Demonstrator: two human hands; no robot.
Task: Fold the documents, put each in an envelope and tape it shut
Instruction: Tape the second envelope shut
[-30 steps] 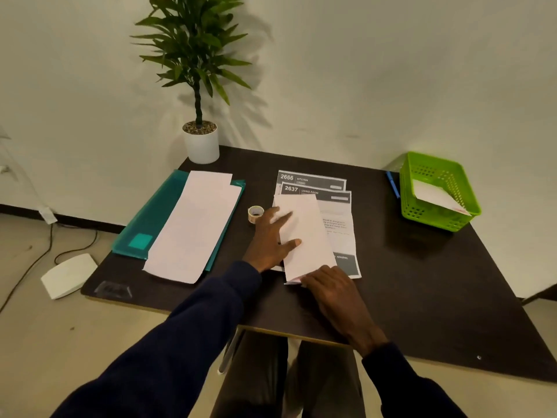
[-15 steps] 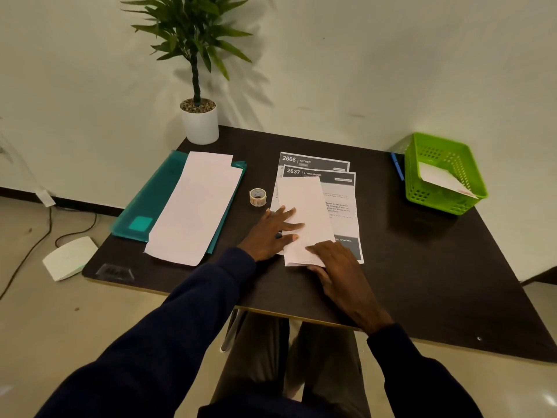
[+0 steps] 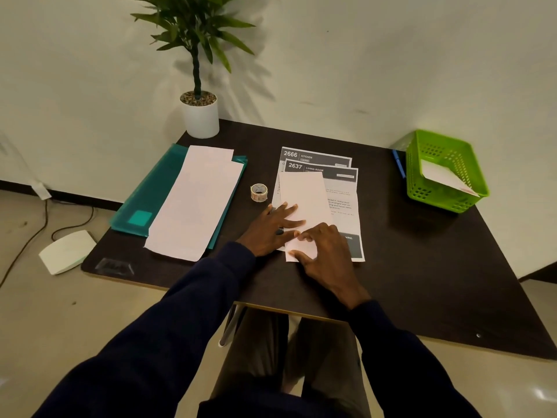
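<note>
Writing: top sheet (image 3: pixel 324 173) reads "2637 LIVING ROOM"; sheet beneath (image 3: pixel 316 155) reads "2666 KITCHEN".
Folded paper (image 3: pixel 303 203): lies on the sheets at table (image 3: pixel 422 267) centre, long axis running away from the person.
Left hand (image 3: pixel 271 229): flat, fingers spread, pressing its left edge.
Right hand (image 3: pixel 324 251): fingers splayed, pressing its near end.
Tape (image 3: pixel 259 192): just left of the sheets.

Dim, warm light; wide-angle edge distortion

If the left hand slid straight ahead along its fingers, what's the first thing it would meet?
The left hand points up and right across the folded white sheet. Sliding on, it would likely reach the printed page headed 2637 Living Room beneath it.
</note>
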